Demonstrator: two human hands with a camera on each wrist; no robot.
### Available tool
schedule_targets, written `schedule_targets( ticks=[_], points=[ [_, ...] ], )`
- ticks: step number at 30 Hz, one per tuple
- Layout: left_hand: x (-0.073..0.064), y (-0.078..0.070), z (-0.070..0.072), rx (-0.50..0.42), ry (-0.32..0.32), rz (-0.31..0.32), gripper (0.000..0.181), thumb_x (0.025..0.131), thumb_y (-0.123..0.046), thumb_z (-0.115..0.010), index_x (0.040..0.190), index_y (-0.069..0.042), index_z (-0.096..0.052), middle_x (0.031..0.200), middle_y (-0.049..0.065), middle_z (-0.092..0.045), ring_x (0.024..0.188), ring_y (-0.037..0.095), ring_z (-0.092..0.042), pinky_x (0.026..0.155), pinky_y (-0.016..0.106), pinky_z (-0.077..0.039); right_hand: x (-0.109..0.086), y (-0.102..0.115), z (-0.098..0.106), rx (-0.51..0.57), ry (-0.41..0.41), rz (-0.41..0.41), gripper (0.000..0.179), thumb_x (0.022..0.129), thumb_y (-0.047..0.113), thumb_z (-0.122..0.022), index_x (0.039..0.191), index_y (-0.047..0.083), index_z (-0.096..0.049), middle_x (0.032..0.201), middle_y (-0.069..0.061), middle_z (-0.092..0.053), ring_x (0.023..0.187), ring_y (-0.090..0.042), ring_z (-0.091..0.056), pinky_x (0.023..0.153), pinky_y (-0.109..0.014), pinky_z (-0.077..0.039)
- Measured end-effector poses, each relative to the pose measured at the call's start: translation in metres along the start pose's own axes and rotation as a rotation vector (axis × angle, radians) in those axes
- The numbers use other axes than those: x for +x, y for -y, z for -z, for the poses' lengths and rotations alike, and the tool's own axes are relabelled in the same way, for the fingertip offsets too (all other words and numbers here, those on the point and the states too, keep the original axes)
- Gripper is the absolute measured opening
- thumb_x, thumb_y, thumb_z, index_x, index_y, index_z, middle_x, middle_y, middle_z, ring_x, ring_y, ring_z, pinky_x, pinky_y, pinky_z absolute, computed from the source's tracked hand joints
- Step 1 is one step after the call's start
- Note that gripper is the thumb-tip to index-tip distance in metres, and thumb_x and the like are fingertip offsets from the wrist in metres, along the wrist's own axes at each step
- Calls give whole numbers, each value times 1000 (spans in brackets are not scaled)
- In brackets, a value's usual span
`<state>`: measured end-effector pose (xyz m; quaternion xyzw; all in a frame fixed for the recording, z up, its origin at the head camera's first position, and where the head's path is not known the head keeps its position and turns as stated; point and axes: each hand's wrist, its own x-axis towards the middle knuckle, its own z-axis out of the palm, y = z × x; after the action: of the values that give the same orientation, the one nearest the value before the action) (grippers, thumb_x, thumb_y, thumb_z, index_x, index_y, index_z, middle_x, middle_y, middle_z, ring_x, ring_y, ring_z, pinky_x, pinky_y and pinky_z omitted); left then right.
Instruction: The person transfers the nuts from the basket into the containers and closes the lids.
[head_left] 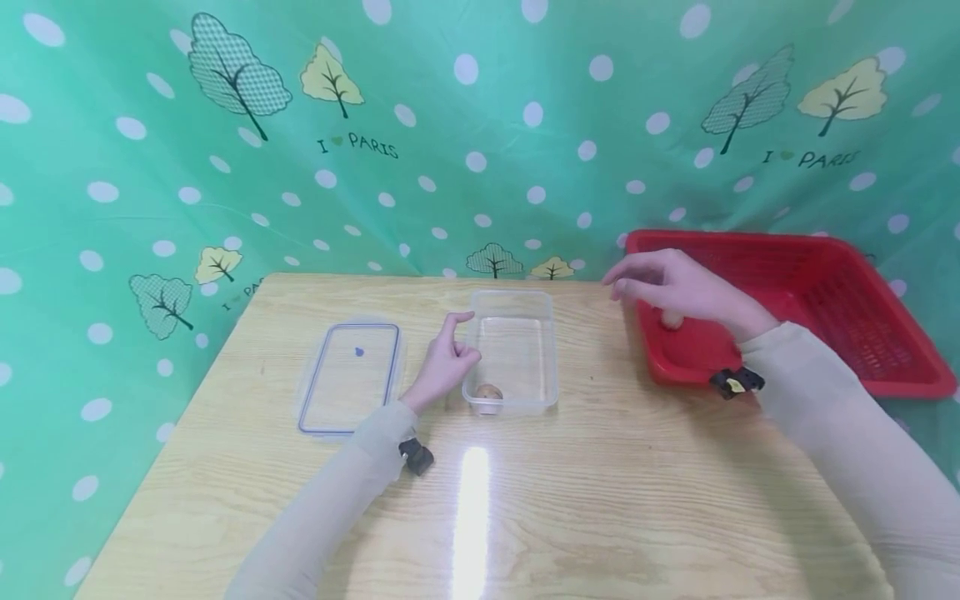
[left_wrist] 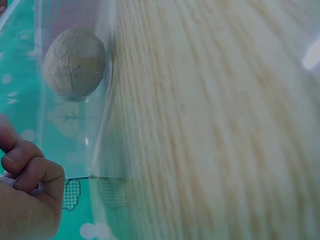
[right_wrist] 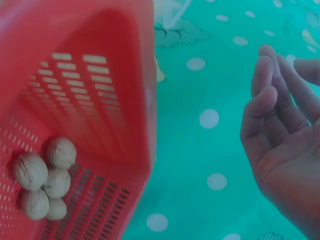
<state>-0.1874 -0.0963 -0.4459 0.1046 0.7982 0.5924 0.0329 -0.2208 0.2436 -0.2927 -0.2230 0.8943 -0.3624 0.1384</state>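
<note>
A clear plastic container stands mid-table with one walnut in its near left corner. My left hand is at its left side, index finger and thumb spread apart with their tips right at the rim. In the left wrist view the other fingers curl loosely and hold nothing. Over the left end of a red plastic basket hovers my right hand, its fingers relaxed and nothing in them. Several walnuts lie together on the basket floor in the right wrist view.
A clear lid with a blue seal lies on the wooden table, left of the container. Behind the table hangs a green dotted cloth. A bright light reflection shows on the near tabletop.
</note>
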Motion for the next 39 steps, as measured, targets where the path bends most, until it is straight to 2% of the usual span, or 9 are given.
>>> schedule_targets(
  ticks=[4, 6, 11, 13, 21, 27, 31, 38, 39],
  points=[
    [0, 0, 0, -6, 6, -7, 66, 83, 7, -56, 144, -3, -34, 52, -4, -38, 43, 9, -32, 42, 21, -29, 1, -7, 10, 13, -22, -21, 27, 93, 25, -64, 118, 13, -66, 86, -12, -63, 59, -29, -57, 57, -33, -52],
    [0, 1, 1, -6, 6, -11, 66, 83, 7, -56, 144, -3, -34, 52, -4, -37, 44, 9, -32, 42, 21, -29, 3, -13, 14, 10, -36, -26, 26, 94, 25, -63, 118, 14, -66, 84, -14, -62, 62, -29, -58, 61, -31, -52],
    [0, 0, 1, -8, 6, -5, 66, 83, 8, -56, 144, -4, -34, 53, -4, -38, 44, 9, -32, 42, 21, -30, 6, -31, 23, -37, -83, -27, 29, 94, 22, -63, 121, 10, -65, 103, -8, -66, 92, -24, -59, 79, -22, -47],
    [0, 0, 0, -11, 8, 1, 66, 83, 8, -56, 144, -4, -34, 53, -4, -38, 44, 9, -32, 42, 21, -30, 6, -39, 26, -41, -96, -42, 32, 93, 20, -64, 123, 9, -63, 107, -8, -65, 97, -24, -57, 79, -22, -48],
    [0, 2, -1, -7, 4, -1, 66, 82, 9, -55, 144, -5, -35, 53, -3, -38, 43, 9, -32, 41, 21, -30, 10, -67, 42, -53, -141, -84, 32, 97, 21, -58, 124, 4, -61, 105, -14, -65, 90, -28, -60, 71, -22, -50],
    [-1, 3, -1, -3, -7, 0, 67, 82, 8, -56, 144, -5, -35, 52, -4, -38, 43, 9, -32, 41, 20, -30, 13, -84, 51, -11, -168, -117, 37, 99, 22, -54, 126, -3, -57, 107, -19, -64, 83, -14, -61, 68, -22, -51],
    [-1, 2, -2, 1, -7, 0, 67, 81, 8, -56, 143, -6, -36, 52, -4, -38, 43, 9, -32, 41, 20, -30, 11, -94, 54, -17, -180, -148, 38, 99, 22, -54, 127, -5, -56, 108, -19, -63, 81, -11, -60, 69, -21, -50],
    [0, 1, -1, 9, -6, 7, 66, 82, 8, -56, 144, -5, -35, 53, -4, -39, 43, 8, -32, 42, 20, -29, 2, -109, 64, -54, -130, -187, 41, 100, 22, -53, 129, -7, -54, 113, -23, -61, 83, -11, -61, 71, -22, -51],
    [-2, -5, 0, 10, -2, 13, 66, 83, 9, -55, 144, -4, -35, 53, -4, -39, 43, 8, -32, 42, 20, -30, 1, -112, 66, -59, -115, -194, 41, 100, 22, -52, 129, -7, -53, 115, -24, -60, 84, -11, -61, 72, -23, -51]
  ],
)
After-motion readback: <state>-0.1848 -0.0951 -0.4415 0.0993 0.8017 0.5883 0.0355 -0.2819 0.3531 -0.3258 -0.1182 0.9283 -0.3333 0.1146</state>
